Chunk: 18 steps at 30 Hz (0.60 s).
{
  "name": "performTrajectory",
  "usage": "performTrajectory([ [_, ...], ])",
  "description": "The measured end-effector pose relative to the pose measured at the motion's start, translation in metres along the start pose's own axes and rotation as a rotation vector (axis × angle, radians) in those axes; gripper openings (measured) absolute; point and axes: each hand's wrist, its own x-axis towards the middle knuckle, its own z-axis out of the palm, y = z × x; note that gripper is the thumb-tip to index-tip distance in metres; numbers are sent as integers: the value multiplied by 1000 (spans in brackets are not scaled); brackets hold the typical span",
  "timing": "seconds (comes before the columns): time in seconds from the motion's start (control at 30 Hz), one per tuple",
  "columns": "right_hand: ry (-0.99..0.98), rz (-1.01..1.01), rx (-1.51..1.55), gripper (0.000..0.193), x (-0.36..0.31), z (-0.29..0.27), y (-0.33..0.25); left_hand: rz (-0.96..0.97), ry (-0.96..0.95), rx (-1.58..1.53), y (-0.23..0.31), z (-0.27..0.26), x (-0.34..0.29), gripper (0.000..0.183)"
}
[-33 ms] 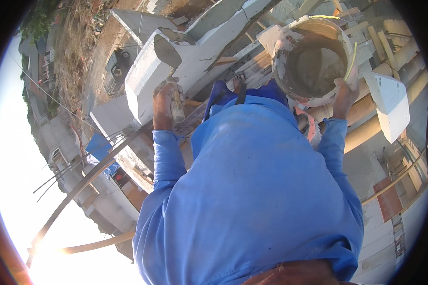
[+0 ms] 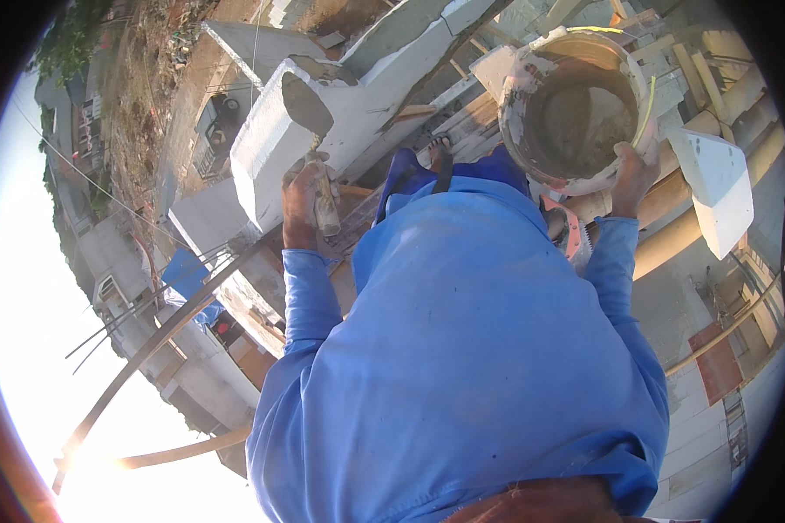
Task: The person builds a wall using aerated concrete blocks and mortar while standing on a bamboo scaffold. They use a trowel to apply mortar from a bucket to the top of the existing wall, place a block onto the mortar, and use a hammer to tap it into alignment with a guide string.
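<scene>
My left hand (image 2: 302, 196) is closed round the worn handle of a trowel (image 2: 306, 103). Its grey, leaf-shaped blade points away over the end of a white block wall (image 2: 266, 157); whether it touches the wall I cannot tell. On the other side, my right hand (image 2: 634, 177) grips the near right rim of a round, mortar-crusted bucket (image 2: 522, 139). Grey mortar (image 2: 584, 131) coats the inside and bottom of this bucket. Just below it, partly hidden by my blue shirt, is a saw (image 2: 569, 228) with an orange-red part and a toothed edge.
A white block (image 2: 715, 187) lies at the right, near long wooden poles (image 2: 667, 248). My foot (image 2: 440, 144) shows between the wall and planks (image 2: 480, 113). Bent poles (image 2: 161, 336) cross the left side. Ground with a parked vehicle (image 2: 218, 122) lies far below.
The trowel and my left hand have come slightly nearer to me, with the handle's end showing lower. My right hand stays on the bucket's rim.
</scene>
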Motion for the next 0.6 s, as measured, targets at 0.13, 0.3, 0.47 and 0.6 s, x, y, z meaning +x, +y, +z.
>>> performTrajectory([
  [0.13, 15, 19, 22, 26, 0, 3, -1, 13, -65, 73, -10, 12, 12, 34],
  [0.3, 49, -6, 83, 29, -4, 9, -11, -94, 21, 186, -54, 11, 93, 37],
  [0.47, 108, 4, 32, 28, -4, -6, -3, -165, -55, 252, -68, -47, 10, 29],
  [0.6, 166, 106, 32, 17, -10, -22, -3, -80, 18, 576, -30, -30, -21, 36],
])
